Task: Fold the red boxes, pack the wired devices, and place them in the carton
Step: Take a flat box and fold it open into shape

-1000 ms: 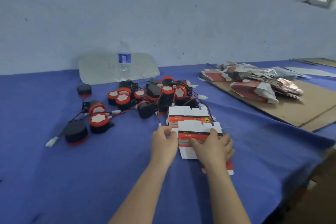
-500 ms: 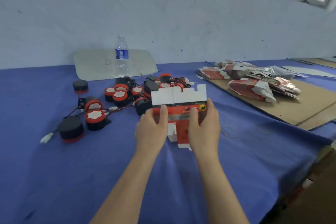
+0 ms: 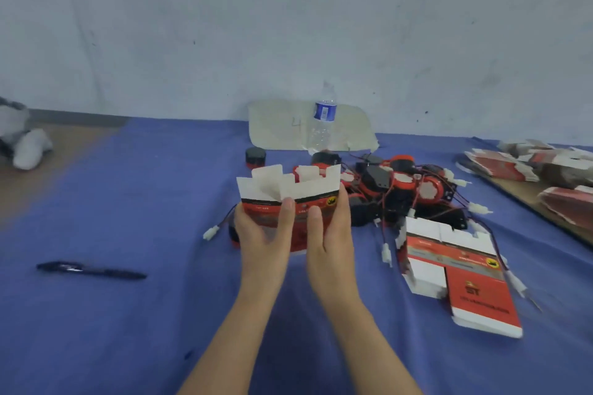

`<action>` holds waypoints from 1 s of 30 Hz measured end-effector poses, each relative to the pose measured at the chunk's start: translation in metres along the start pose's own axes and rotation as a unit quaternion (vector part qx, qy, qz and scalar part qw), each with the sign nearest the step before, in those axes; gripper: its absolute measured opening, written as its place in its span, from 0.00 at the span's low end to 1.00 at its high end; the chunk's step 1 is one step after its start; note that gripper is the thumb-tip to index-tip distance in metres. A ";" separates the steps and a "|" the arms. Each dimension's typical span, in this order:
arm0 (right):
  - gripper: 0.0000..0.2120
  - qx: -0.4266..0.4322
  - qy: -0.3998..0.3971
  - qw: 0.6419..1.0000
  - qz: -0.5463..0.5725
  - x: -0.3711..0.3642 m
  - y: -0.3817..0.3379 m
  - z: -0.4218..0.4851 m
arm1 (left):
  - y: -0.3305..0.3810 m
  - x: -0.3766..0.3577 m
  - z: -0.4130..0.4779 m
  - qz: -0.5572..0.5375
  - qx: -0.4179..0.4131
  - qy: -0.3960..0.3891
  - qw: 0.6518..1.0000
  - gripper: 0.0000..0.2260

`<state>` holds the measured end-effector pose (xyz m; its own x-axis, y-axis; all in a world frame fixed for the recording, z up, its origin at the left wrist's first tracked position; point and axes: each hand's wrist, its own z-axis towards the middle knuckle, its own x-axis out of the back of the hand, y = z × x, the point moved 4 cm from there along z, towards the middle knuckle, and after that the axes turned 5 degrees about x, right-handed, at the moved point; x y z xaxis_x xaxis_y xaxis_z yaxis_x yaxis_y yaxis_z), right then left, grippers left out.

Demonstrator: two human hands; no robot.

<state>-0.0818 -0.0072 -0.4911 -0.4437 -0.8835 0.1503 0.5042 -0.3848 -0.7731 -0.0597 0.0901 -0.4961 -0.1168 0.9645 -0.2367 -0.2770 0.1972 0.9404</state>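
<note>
Red-and-white printed cardboard box point(image 3: 256, 212), half-erected, held upright above the blue-clothed counter point(image 3: 128, 202), just in front of the device heap. Left hand point(image 3: 263, 234) and right hand point(image 3: 330, 234) each grip one side, thumbs on the near face, probably to squeeze the flat sleeve open; white top flaps stand up, and nothing shows inside.

Second red box blank point(image 3: 462, 269): flat on the counter to the right, wires beside it.

Heap of black-and-red round wired devices point(image 3: 401, 186): behind, within reach for packing.

Stack of flat red blanks point(image 3: 513, 163): on a brown cardboard sheet point(image 3: 519, 192), far right.

Carton: not in view.

Black pen point(image 3: 90, 269) and clear plastic water bottle point(image 3: 322, 119): idle.
</note>
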 end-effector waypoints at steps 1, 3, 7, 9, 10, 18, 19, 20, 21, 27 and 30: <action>0.24 -0.001 -0.025 1.000 0.011 -0.007 0.000 -0.002 | -0.002 0.002 0.000 0.000 0.000 -0.006 1.000 0.30; 0.22 -0.008 -0.059 0.997 0.056 -0.017 0.000 -0.008 | -0.006 0.002 -0.004 0.016 -0.001 -0.023 1.000 0.18; 0.20 -0.041 -0.016 0.997 0.071 -0.009 0.007 -0.008 | -0.008 0.003 -0.006 0.018 -0.011 -0.033 0.999 0.14; 0.20 -0.097 0.009 0.991 0.090 0.001 0.014 -0.006 | -0.005 0.003 -0.007 0.033 -0.020 -0.057 0.998 0.18; 0.20 -0.123 0.016 0.986 0.113 0.006 0.017 -0.006 | -0.004 0.002 -0.007 0.043 -0.018 -0.080 0.996 0.17; 0.11 -0.218 -0.005 0.951 0.218 0.019 0.027 -0.005 | -0.002 -0.003 -0.013 0.018 0.056 -0.141 0.988 0.17; 0.11 -0.226 0.005 0.950 0.216 0.019 0.028 -0.005 | -0.002 -0.002 -0.013 0.009 0.071 -0.120 0.990 0.18; 0.11 -0.229 0.012 0.950 0.213 0.019 0.029 -0.005 | -0.002 -0.001 -0.014 0.002 0.084 -0.096 0.992 0.17; 0.10 -0.227 0.015 0.951 0.207 0.018 0.029 -0.005 | -0.003 -0.001 -0.014 0.000 0.091 -0.072 0.993 0.14; 0.20 -0.166 0.054 0.969 0.172 0.020 0.021 -0.002 | -0.006 -0.005 -0.014 0.030 0.065 -0.046 0.996 0.13; 0.20 -0.097 0.069 0.984 0.130 0.018 0.015 -0.003 | -0.001 -0.003 -0.015 0.027 0.046 -0.024 0.998 0.18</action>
<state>-0.0848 -0.0276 -0.5018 -0.4218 -0.8954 -0.1425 0.4686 -0.0807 -0.8797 -0.0736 0.0839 -0.4998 -0.0827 0.9810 -0.1753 -0.1820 0.1581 0.9705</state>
